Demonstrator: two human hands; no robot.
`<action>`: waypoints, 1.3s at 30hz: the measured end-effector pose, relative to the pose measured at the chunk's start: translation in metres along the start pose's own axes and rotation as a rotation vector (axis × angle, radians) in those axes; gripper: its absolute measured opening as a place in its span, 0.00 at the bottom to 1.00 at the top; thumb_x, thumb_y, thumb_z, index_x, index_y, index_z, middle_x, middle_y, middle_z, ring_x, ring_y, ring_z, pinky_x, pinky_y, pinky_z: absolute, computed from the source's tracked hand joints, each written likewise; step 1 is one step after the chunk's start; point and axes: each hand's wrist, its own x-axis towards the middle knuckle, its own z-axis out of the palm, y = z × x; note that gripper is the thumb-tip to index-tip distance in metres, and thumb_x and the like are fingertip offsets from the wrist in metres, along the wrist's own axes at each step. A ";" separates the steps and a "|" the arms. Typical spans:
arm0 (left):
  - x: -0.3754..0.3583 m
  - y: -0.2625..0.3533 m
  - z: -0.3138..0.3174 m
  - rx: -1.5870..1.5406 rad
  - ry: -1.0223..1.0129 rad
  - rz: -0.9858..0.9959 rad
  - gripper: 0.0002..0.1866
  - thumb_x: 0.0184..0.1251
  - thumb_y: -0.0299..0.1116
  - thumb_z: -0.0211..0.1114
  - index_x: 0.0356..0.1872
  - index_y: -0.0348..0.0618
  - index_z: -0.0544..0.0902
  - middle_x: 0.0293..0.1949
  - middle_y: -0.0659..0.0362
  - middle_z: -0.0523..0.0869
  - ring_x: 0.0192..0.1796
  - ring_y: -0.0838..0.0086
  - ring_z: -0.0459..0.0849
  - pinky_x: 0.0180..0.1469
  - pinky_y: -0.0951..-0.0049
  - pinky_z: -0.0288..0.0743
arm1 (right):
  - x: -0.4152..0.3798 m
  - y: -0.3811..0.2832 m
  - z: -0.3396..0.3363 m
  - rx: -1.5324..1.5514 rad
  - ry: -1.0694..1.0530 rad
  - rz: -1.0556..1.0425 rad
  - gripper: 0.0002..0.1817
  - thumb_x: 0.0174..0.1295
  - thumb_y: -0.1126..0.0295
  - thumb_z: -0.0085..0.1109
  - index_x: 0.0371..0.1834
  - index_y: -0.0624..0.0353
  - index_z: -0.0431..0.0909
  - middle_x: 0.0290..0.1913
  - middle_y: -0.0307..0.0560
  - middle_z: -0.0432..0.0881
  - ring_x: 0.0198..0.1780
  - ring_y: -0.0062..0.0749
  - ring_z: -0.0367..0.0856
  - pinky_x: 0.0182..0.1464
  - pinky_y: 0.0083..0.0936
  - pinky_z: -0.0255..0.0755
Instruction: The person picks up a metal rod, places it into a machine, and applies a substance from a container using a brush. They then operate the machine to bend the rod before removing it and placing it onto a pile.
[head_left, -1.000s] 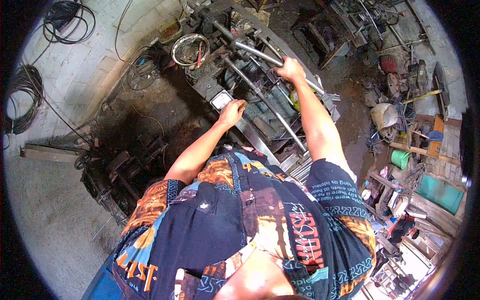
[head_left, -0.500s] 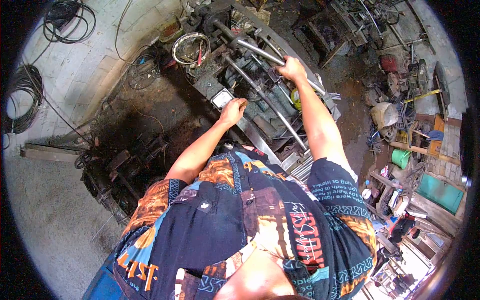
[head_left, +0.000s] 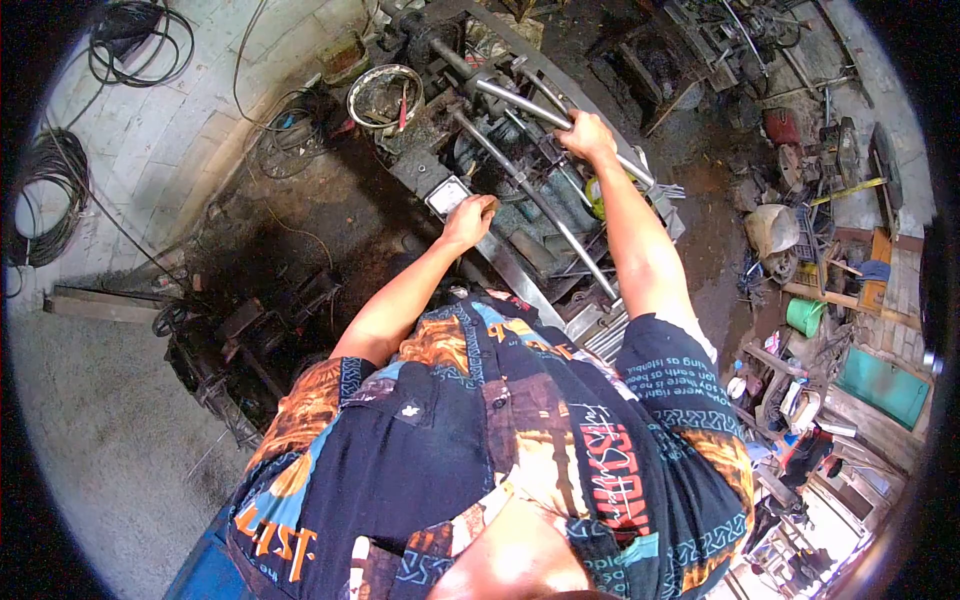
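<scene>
A long bare metal pipe (head_left: 515,101) slants across a greasy machine. My right hand (head_left: 588,137) is wrapped round it near its middle. My left hand (head_left: 468,222) is closed at the near edge of the machine's metal frame (head_left: 505,265), beside a white rectangular plate (head_left: 447,196); whatever its curled fingers hold is hidden. Between my hands a thinner steel rod (head_left: 545,212) runs along the machine, roughly parallel to the pipe. Something yellow-green (head_left: 595,197) sits below my right wrist.
A round pan (head_left: 385,97) with a red-handled tool (head_left: 403,108) stands at the machine's far left. Dark machinery (head_left: 225,350) lies at left below coiled cable (head_left: 45,195). Clutter, a green bucket (head_left: 803,316) and a teal panel (head_left: 880,385) fill the right side.
The view has shifted very slightly. Both hands keep nearly the same places, the right still round the pipe.
</scene>
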 end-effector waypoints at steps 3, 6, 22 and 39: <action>0.000 0.005 -0.004 0.042 -0.034 0.005 0.17 0.62 0.25 0.62 0.53 0.33 0.80 0.45 0.46 0.85 0.48 0.55 0.85 0.52 0.63 0.78 | -0.005 0.001 -0.001 0.009 0.000 0.005 0.31 0.47 0.52 0.65 0.56 0.50 0.81 0.53 0.56 0.83 0.56 0.49 0.82 0.61 0.43 0.74; 0.000 0.007 -0.006 0.037 -0.028 -0.005 0.17 0.62 0.25 0.62 0.52 0.33 0.80 0.45 0.46 0.85 0.47 0.56 0.85 0.52 0.63 0.78 | -0.005 0.005 0.001 0.018 0.017 0.008 0.32 0.47 0.52 0.65 0.58 0.49 0.80 0.54 0.56 0.83 0.57 0.49 0.81 0.61 0.43 0.73; 0.001 -0.004 -0.001 0.016 -0.054 0.009 0.15 0.62 0.25 0.61 0.50 0.34 0.81 0.47 0.47 0.86 0.50 0.54 0.84 0.54 0.62 0.77 | -0.008 -0.003 -0.002 -0.003 0.042 -0.026 0.29 0.52 0.51 0.63 0.58 0.48 0.80 0.52 0.57 0.83 0.53 0.50 0.83 0.58 0.43 0.74; -0.003 0.003 -0.006 0.032 -0.005 0.034 0.14 0.63 0.26 0.63 0.50 0.37 0.81 0.44 0.48 0.86 0.48 0.54 0.85 0.52 0.62 0.78 | -0.017 -0.010 -0.010 0.022 0.015 0.030 0.29 0.50 0.52 0.65 0.57 0.49 0.81 0.52 0.54 0.84 0.56 0.47 0.82 0.61 0.40 0.73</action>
